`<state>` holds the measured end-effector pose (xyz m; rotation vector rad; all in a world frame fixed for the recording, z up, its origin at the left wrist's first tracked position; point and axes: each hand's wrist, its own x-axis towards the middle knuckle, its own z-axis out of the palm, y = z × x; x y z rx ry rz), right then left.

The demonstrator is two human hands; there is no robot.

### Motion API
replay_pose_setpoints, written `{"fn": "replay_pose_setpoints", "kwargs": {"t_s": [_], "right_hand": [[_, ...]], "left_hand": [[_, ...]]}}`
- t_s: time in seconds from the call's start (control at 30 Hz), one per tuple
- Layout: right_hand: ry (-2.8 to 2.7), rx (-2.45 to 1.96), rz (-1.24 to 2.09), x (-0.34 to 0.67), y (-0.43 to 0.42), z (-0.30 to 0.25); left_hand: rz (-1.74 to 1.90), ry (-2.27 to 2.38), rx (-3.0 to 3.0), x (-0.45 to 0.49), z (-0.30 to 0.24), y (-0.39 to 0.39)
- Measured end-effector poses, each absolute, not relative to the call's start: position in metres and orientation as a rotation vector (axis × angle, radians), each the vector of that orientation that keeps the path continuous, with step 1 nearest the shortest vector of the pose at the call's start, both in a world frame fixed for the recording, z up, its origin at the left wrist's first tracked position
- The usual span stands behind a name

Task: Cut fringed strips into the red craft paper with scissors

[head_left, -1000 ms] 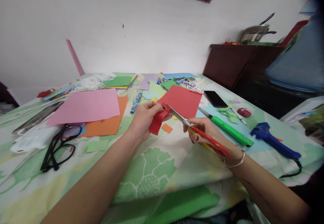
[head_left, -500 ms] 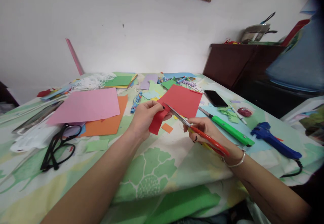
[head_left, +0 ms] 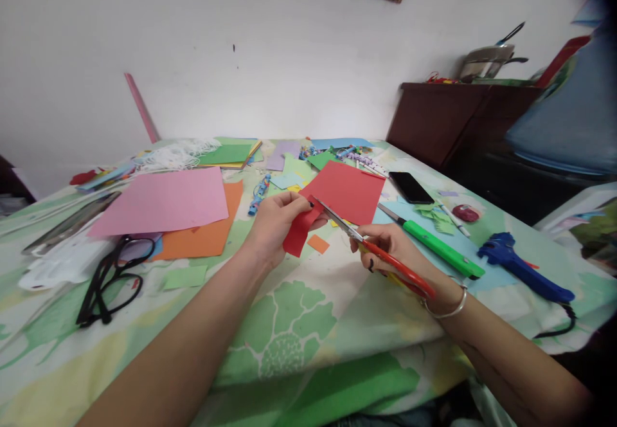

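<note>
My left hand pinches a small strip of red paper between thumb and fingers. In my right hand is a pair of scissors with red and yellow handles. Their metal blades point left, and the tip lies at the upper edge of the strip, by my left thumb. Behind both hands a larger red paper sheet lies on the table. A small orange paper piece rests on the cloth between my hands.
To the right lie a green utility knife, a blue glue gun and a black phone. On the left are black glasses, pink paper and orange paper. A patterned tablecloth covers the table.
Almost nothing differs. The fingers of my right hand and the scissor handles have shifted very slightly, while my left hand keeps its place with the red strip.
</note>
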<state>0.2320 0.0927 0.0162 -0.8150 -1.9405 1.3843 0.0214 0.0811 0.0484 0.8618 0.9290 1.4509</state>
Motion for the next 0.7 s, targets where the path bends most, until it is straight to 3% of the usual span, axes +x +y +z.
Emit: {"fn": "replay_pose_setpoints", "kwargs": {"t_s": [0.7], "right_hand": [[-1.930,-0.852,1.391,0.2313,0.0934,0.0164]], "left_hand": [[1.440,0.934,0.866,0.0208,0.0489,0.0804]]}}
